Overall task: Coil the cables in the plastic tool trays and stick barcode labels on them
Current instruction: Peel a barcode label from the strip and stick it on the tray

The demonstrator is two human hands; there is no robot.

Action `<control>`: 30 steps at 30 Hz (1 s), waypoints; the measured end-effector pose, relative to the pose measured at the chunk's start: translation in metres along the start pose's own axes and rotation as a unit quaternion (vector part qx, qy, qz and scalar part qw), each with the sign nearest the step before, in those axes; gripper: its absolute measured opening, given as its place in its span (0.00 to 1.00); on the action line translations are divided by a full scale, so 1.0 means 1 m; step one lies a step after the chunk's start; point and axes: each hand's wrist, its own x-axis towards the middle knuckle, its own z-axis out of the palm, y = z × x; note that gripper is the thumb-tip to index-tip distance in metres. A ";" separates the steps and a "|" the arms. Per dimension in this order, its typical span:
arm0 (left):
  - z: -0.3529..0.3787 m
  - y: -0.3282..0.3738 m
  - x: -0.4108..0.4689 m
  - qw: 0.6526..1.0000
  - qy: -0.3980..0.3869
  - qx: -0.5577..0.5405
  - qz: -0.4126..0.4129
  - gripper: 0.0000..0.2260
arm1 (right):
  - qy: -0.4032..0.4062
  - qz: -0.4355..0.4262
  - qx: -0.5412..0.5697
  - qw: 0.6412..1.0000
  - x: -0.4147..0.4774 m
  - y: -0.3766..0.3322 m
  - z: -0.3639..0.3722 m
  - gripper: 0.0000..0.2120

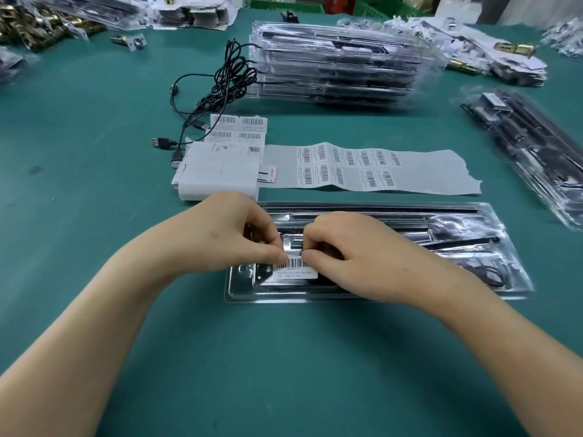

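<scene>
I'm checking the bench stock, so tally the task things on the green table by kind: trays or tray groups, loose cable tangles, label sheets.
Tray in hand: 1
Tray stack: 1
Tray pile at right: 1
Loose cable tangle: 1
Label strip: 1
Label sheet: 1
Total: 6

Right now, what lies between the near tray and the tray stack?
In the head view, the label strip lies on the green table between the near tray and the tray stack.

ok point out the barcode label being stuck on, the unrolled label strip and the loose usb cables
barcode label point(296, 269), head view, its printed face
label strip point(372, 168), head view, middle of the backing paper
usb cables point(227, 77), head view, the tangled black bundle
</scene>
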 end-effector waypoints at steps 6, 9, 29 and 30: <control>0.001 0.000 0.001 1.000 0.006 0.004 -0.004 0.07 | 0.016 -0.001 -0.025 1.000 -0.003 -0.003 0.002 0.10; 0.001 0.000 0.001 1.000 0.004 0.003 -0.003 0.07 | 0.017 0.002 -0.027 0.999 -0.003 -0.004 0.002 0.10; 0.004 0.001 0.003 1.000 0.014 0.020 0.002 0.07 | -0.016 0.034 -0.104 0.994 0.000 -0.016 -0.006 0.13; 0.004 0.000 0.003 0.999 0.023 0.025 -0.003 0.09 | -0.008 0.037 -0.119 0.992 0.000 -0.017 -0.006 0.15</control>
